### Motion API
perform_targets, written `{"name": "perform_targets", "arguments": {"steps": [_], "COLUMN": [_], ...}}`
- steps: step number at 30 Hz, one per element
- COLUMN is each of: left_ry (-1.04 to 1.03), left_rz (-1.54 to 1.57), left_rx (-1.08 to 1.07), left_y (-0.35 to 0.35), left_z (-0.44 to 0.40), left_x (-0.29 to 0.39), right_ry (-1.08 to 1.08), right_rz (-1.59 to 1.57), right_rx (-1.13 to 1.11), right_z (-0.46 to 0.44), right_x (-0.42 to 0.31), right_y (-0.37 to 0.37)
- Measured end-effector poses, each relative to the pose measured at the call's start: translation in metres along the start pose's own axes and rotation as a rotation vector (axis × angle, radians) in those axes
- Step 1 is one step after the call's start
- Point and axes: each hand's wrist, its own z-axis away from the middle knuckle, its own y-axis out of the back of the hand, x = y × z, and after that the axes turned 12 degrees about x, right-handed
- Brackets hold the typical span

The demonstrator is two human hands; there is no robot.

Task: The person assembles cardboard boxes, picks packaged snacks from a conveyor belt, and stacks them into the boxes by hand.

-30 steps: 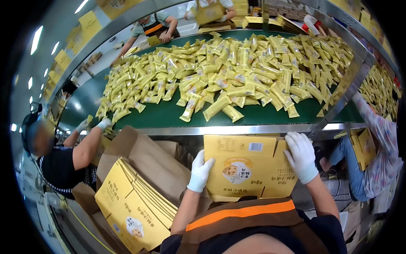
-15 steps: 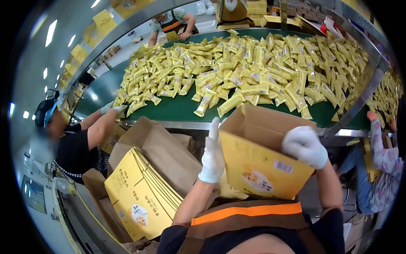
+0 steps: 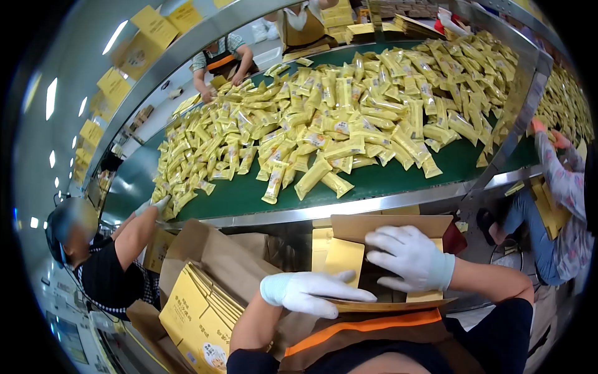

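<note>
In the head view, the carton (image 3: 405, 221) sits upright right in front of the person's body, just below the metal rail (image 3: 349, 209), mouth up and flaps splayed. Left hand (image 3: 314, 293) is lying along the near edge, fingers straight and thumb apart, not closed round anything. Right hand (image 3: 408, 257) is spread loosely over the opening, gripping nothing as far as I can see; can't tell whether its fingertips press on the inside.

Looks like thin cardboard, so I'd guess light, stiff along the walls but floppy at the flaps, and easy to crease. I'd hold it by two opposite walls near the corners. Smooth print might be a bit slick with gloves on.

Materials: yellow printed outside, plain brown inside. Flat cartons (image 3: 193, 311) lean in a stack to the left. Shiny, pillow-shaped wrapped bars (image 3: 346, 93) are heaped on the smooth green belt (image 3: 249, 202).
</note>
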Motion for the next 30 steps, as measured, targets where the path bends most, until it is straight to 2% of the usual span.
{"name": "perform_targets", "arguments": {"steps": [2,4,8,13,16,17,18,20,21,22,23,24,26,27,29,30], "left_ry": [-0.071,-0.051,-0.032,0.144,0.243,0.106,0.131,-0.140,-0.111,-0.032,0.029,0.094,0.154,0.197,0.130,0.141], "left_rz": [0.098,0.121,0.153,0.307,0.036,-0.374,-0.857,-1.318,-1.201,-1.225,-1.100,-0.976,-0.971,-0.954,-0.768,-0.680], "left_rx": [0.052,0.040,0.139,0.487,0.642,0.699,0.615,0.640,0.625,0.620,0.614,0.598,0.618,0.629,0.770,0.816], "left_y": [-0.009,-0.011,-0.018,-0.017,-0.014,-0.011,-0.007,-0.018,-0.017,-0.010,-0.001,0.004,0.017,0.019,0.029,0.032], "left_z": [0.002,0.006,0.010,0.011,-0.006,-0.016,-0.025,-0.056,-0.068,-0.075,-0.075,-0.073,-0.059,-0.047,-0.022,-0.013], "left_x": [-0.005,-0.008,-0.010,-0.012,0.019,0.028,0.043,0.052,0.023,-0.010,-0.032,-0.040,-0.040,-0.040,-0.051,-0.058], "right_ry": [-0.037,-0.258,-0.191,-0.033,-0.008,-0.040,-0.076,-0.095,-0.119,-0.131,-0.160,-0.419,-0.927,-1.109,-1.351,-1.397], "right_rz": [0.211,0.280,0.152,-0.046,-0.096,-0.101,-0.104,-0.135,-0.171,-0.199,-0.353,-0.364,-0.376,-0.603,-1.270,-1.535], "right_rx": [0.173,0.321,0.225,0.006,-0.050,-0.085,-0.120,-0.072,-0.033,0.009,0.148,0.370,0.828,0.775,0.650,0.642], "right_z": [-0.001,0.003,0.014,0.037,0.043,0.040,0.037,0.043,0.047,0.049,0.053,0.060,0.087,0.141,0.239,0.230], "right_x": [-0.011,-0.007,-0.012,-0.008,0.009,0.009,0.011,0.018,0.019,0.024,0.031,0.031,0.030,0.049,0.066,0.040], "right_y": [0.006,0.006,0.009,0.008,0.005,0.008,0.010,0.003,0.000,-0.003,-0.008,-0.011,-0.022,-0.051,-0.142,-0.148]}}
